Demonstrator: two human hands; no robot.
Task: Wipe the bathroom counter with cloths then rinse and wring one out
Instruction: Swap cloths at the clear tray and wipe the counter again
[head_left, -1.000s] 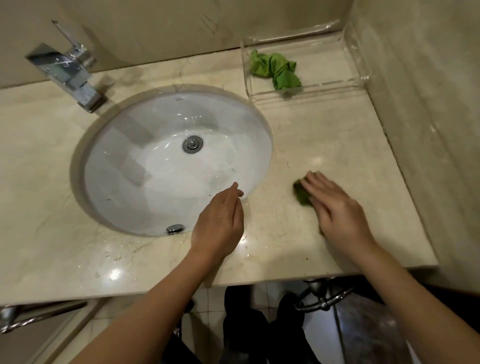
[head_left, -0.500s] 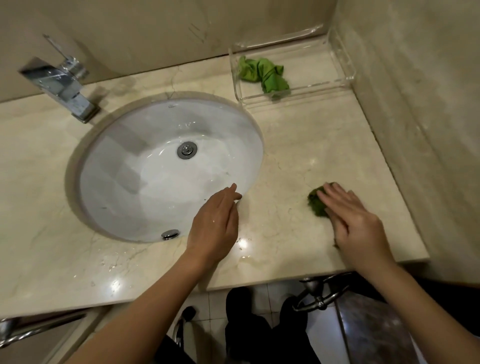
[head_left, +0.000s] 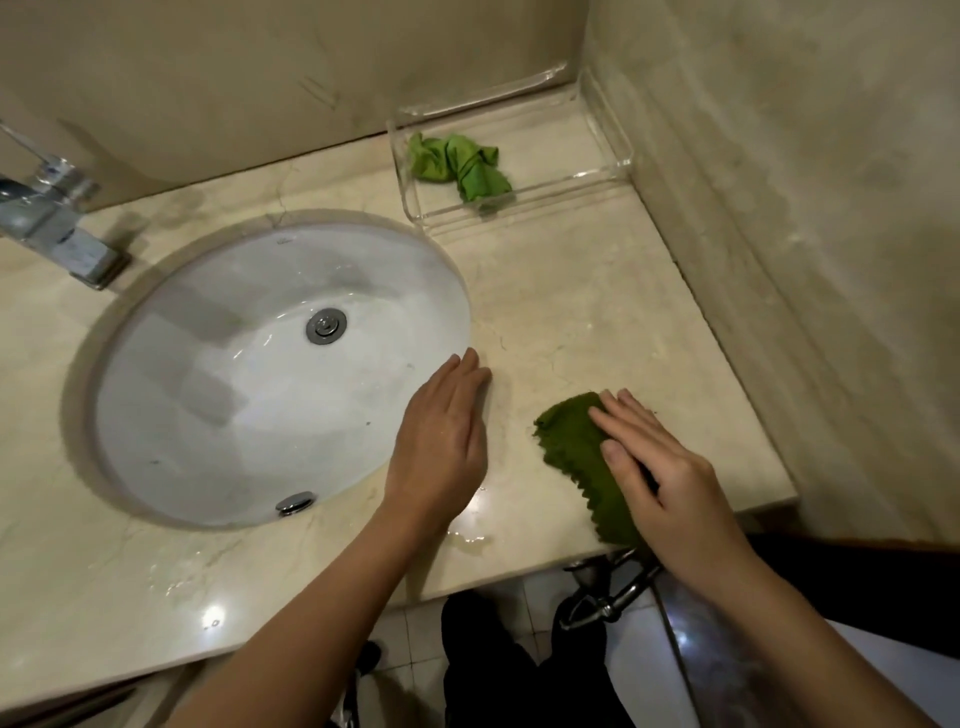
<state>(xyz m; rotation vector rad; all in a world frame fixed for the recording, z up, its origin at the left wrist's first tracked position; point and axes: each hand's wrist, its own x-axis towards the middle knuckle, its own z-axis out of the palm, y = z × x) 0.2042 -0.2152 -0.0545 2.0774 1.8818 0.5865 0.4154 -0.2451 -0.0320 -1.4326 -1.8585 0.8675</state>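
A dark green cloth (head_left: 576, 441) lies flat on the beige marble counter (head_left: 597, 312), right of the sink and near the front edge. My right hand (head_left: 660, 467) presses on it with straight fingers and covers its right part. My left hand (head_left: 441, 441) rests flat, fingers straight, at the right rim of the white sink basin (head_left: 234, 395), holding nothing. A second, lighter green cloth (head_left: 457, 166) lies crumpled in a clear acrylic tray (head_left: 608, 156) at the back right.
A chrome faucet (head_left: 52, 218) stands at the back left. Walls close the counter at the back and right. Water puddles shine on the counter's front (head_left: 467, 540). Chrome pipework (head_left: 608, 597) and a tiled floor show below the counter edge.
More of the dark green cloth now shows left of my right hand, which has slid along the counter with it. My left hand stays by the sink rim. The camera has shifted.
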